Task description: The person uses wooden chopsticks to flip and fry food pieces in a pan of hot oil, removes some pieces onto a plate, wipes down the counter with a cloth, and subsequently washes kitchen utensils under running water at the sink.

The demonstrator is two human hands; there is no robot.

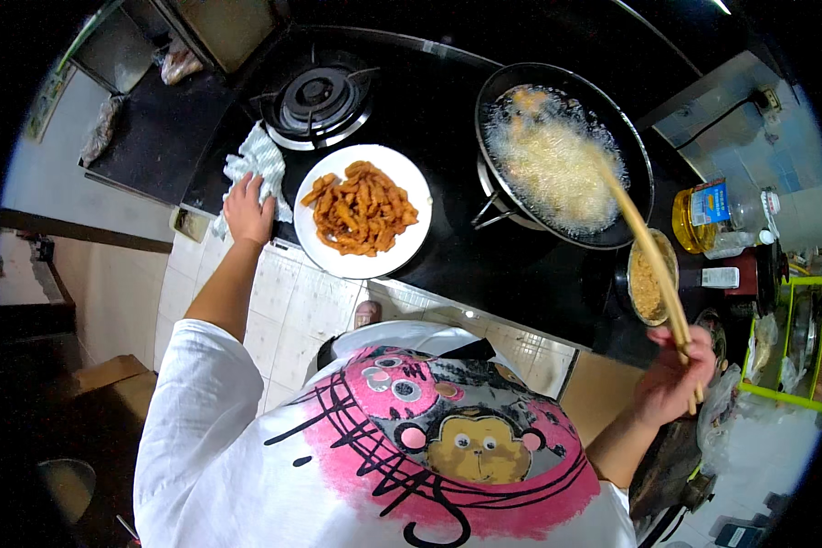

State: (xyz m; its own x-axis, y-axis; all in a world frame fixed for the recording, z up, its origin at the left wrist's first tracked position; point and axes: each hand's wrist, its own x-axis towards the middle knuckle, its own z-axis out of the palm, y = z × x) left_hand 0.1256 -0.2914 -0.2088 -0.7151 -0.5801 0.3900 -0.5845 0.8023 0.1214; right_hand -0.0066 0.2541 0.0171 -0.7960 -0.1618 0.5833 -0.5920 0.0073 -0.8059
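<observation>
My right hand (pixel 678 377) grips a pair of long wooden chopsticks (pixel 647 253), whose far tips reach into bubbling oil in a wok (pixel 647 178) on the right burner. Pale pieces (pixel 555 164) fry under the foam, with a few orange-brown ones near the far rim. My left hand (pixel 248 209) rests on a crumpled pale cloth (pixel 257 161) at the counter's near edge; whether its fingers pinch the cloth is unclear. Just right of it, a white plate (pixel 414 185) holds a heap of browned fried strips (pixel 363 212).
An unused gas burner (pixel 315 99) sits beyond the plate. Right of the wok are a bowl of tan crumbly food (pixel 647 281), a bottle of yellow oil (pixel 692 219) and a green rack (pixel 784 394). Plastic bags (pixel 103 130) lie on the dark surface at left.
</observation>
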